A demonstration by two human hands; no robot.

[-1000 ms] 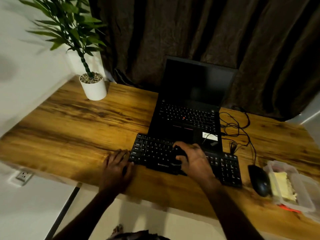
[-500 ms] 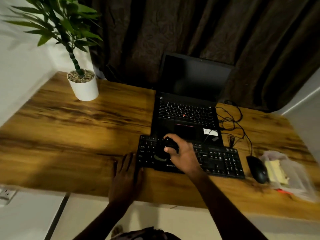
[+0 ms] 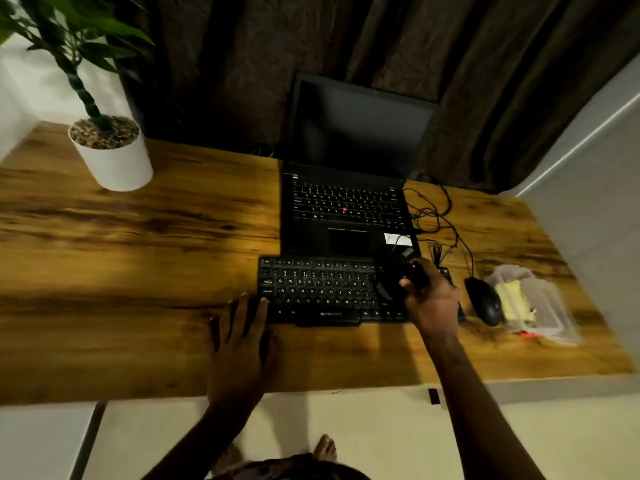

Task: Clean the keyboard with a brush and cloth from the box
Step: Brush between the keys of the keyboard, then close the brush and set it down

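Head camera: we see a clear plastic box (image 3: 547,306) on the right side of the wooden desk (image 3: 138,271), just beside the black mouse (image 3: 483,303). In the box lies a yellow cloth (image 3: 512,301). A small red thing (image 3: 528,336) peeks out at the near edge, but the box is blurry, so we cannot tell what it is. A white pot (image 3: 116,168) stands at the far left with little stones and a green plant in it.

The black keyboard (image 3: 322,292) lies right in front of the open laptop (image 3: 346,209). Our right hand (image 3: 433,299) has its fingers curled tight round a dark brush (image 3: 391,285), over the right part of the keys. Our left hand (image 3: 239,337) lies flat on the desk with straight fingers, and the fingertips touch the keyboard's left end.

Half a second ago the brush was over the left-middle keys; now it has gone to the right side. The left hand has stayed at the same end
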